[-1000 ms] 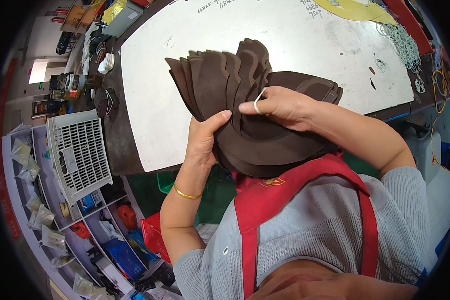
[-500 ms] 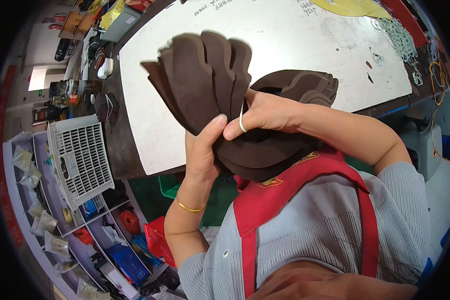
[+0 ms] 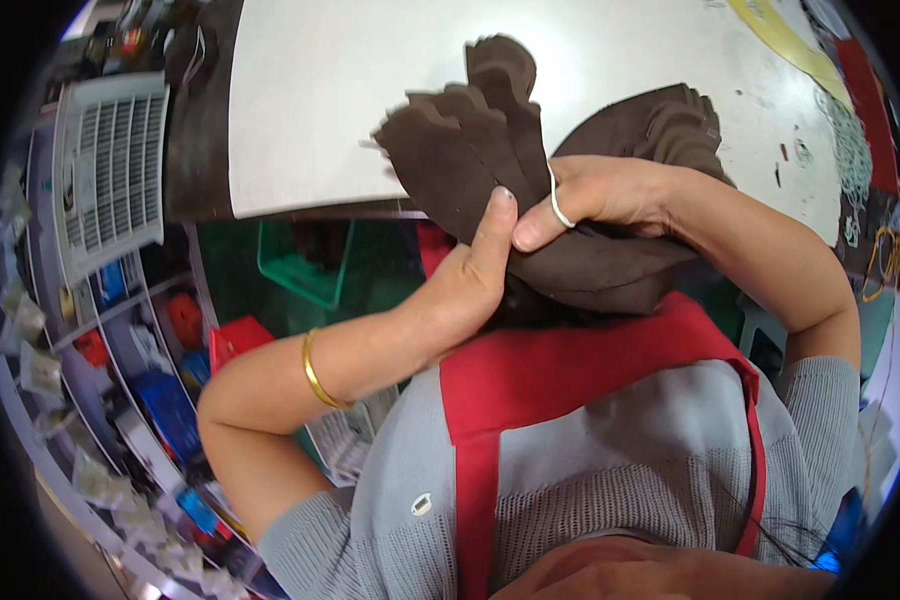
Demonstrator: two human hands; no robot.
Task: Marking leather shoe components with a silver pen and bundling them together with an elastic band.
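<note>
A bundle of dark brown, flat cut pieces with curved edges (image 3: 460, 165) is held in front of my chest, above the near edge of the white-topped table. Its layers fan out at the upper left, and a second fanned end (image 3: 650, 125) spreads at the upper right. My left hand (image 3: 480, 255) grips the bundle from the left, thumb on top and fingers hidden underneath. From the right, my right hand (image 3: 600, 200) clasps it at the narrow middle, its thumb pressed down close to the left thumb. A thin white band (image 3: 556, 200) loops over the right thumb beside the pieces.
The white tabletop (image 3: 320, 110) lies beyond the bundle, with a tangle of pale cord (image 3: 843, 150) at its right. A green crate (image 3: 305, 290) stands below the table edge. Left are a white slatted basket (image 3: 115, 165) and shelves holding a blue package (image 3: 165, 405).
My left forearm has swung outward to the left, and the bundle's left end looks narrower and more bunched. The white band has shifted along the right thumb. The whole view has also shifted.
</note>
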